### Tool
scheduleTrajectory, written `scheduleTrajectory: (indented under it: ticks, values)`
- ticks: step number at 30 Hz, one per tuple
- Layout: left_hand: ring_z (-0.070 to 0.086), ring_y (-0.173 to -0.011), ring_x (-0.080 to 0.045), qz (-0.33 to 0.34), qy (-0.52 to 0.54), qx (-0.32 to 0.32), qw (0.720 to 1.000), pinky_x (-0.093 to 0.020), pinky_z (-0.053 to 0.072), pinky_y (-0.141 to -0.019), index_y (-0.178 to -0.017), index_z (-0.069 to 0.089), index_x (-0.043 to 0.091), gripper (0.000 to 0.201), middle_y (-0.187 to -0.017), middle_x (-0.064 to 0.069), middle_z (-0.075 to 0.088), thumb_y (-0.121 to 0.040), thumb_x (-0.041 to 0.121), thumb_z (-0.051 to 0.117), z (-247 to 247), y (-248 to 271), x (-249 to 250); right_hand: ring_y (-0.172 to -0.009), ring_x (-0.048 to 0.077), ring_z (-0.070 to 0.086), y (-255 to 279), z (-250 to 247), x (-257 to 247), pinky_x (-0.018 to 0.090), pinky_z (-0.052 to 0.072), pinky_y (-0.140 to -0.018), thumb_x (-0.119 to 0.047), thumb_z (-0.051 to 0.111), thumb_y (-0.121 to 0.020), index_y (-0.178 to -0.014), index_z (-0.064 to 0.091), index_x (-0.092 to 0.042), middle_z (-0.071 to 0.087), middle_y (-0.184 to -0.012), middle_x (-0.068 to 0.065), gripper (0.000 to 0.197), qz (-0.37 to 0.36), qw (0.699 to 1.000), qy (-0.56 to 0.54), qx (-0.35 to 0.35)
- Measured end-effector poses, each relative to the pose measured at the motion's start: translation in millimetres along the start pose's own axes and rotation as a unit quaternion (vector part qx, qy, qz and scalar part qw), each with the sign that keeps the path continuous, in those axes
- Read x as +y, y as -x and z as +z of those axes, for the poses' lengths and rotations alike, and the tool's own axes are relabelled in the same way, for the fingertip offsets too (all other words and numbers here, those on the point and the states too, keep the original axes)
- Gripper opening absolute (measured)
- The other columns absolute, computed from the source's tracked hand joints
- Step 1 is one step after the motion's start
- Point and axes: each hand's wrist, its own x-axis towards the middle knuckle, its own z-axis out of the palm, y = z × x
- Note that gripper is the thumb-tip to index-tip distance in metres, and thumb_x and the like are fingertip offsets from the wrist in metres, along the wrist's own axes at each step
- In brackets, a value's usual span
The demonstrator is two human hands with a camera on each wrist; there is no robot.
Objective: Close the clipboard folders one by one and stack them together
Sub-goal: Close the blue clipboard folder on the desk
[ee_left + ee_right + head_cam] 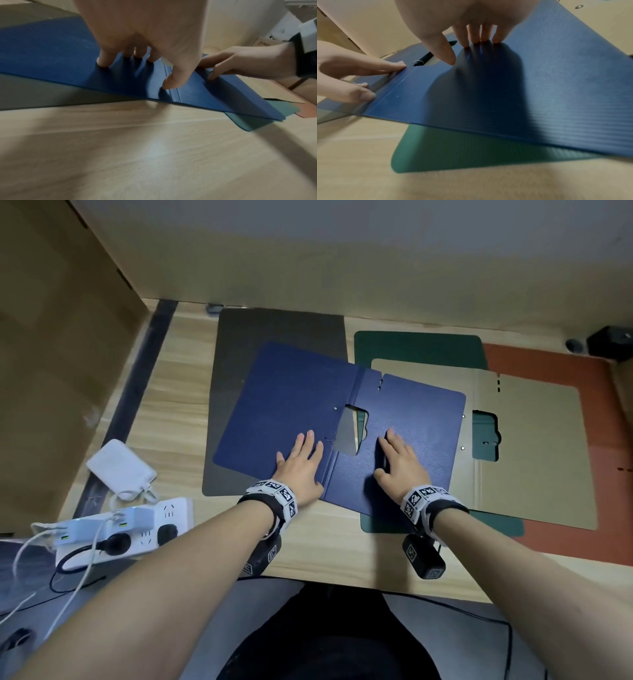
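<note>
Both hands, the left hand (301,465) and right hand (399,462), press flat with fingers extended on the open blue clipboard folder (291,402); tan folder (534,474) beside it lies open, nothing stacked yet.

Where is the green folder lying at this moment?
In the head view the green folder lies right of centre on the desk, under the blue folder and tan folder, left of the red one.
</note>
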Motion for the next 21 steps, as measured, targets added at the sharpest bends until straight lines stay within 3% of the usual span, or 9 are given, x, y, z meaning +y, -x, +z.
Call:
scheduleTrajectory:
  ticks: [5, 11, 16, 21]
  values:
    - [-0.025, -0.149, -0.026, 0.044, -0.08, -0.039, 0.995, -0.064, 0.004, -0.117, -0.155, -0.007, 0.022, 0.103, -0.159, -0.008, -0.03, -0.079, 0.017, 0.063, 2.6, 6.7, -2.2, -0.151, 0.021, 0.008, -1.5, -0.1, -2.1, 0.036, 0.016, -0.12, -0.025, 0.052, -0.088, -0.154, 0.02, -0.017, 0.008, -0.165, 0.001, 0.075, 0.005, 1.0, 0.001, -0.003]
    - [-0.015, -0.151, -0.033, 0.116, -0.177, -0.018, 0.977, -0.068, 0.022, -0.111, -0.156, 0.001, 0.014, 0.09, -0.163, -0.011, -0.018, -0.082, -0.008, 0.048, 18.3, 9.9, 26.1, -0.151, 0.021, 0.007, 1.7, -1.0, 0.2, 0.035, 0.012, -0.12, -0.025, 0.053, -0.088, -0.154, 0.019, -0.015, 0.007, -0.165, 0.003, 0.075, -0.006, 1.0, -0.006, -0.011]
    - [-0.014, -0.149, -0.042, 0.089, -0.218, -0.002, 0.972, -0.069, 0.025, -0.109, -0.154, -0.007, 0.007, 0.093, -0.162, -0.017, -0.018, -0.083, -0.009, 0.051, 36.7, 16.9, 40.9, -0.151, 0.022, 0.008, 30.3, 0.7, 11.5, 0.034, 0.011, -0.121, -0.026, 0.054, -0.089, -0.153, 0.024, -0.016, 0.007, -0.165, 0.003, 0.072, -0.031, 0.998, -0.021, -0.05]
    - [0.002, -0.152, -0.034, 0.055, -0.213, 0.02, 0.975, -0.062, 0.027, -0.112, -0.156, 0.005, 0.011, 0.09, -0.165, -0.008, -0.003, -0.085, 0.002, 0.06, 15.2, 32.4, 45.2, -0.15, 0.021, 0.016, 78.3, -5.9, 39.7, 0.034, 0.015, -0.12, -0.031, 0.042, -0.099, -0.151, 0.029, -0.017, 0.015, -0.163, 0.001, 0.056, -0.108, 0.993, 0.031, -0.03]
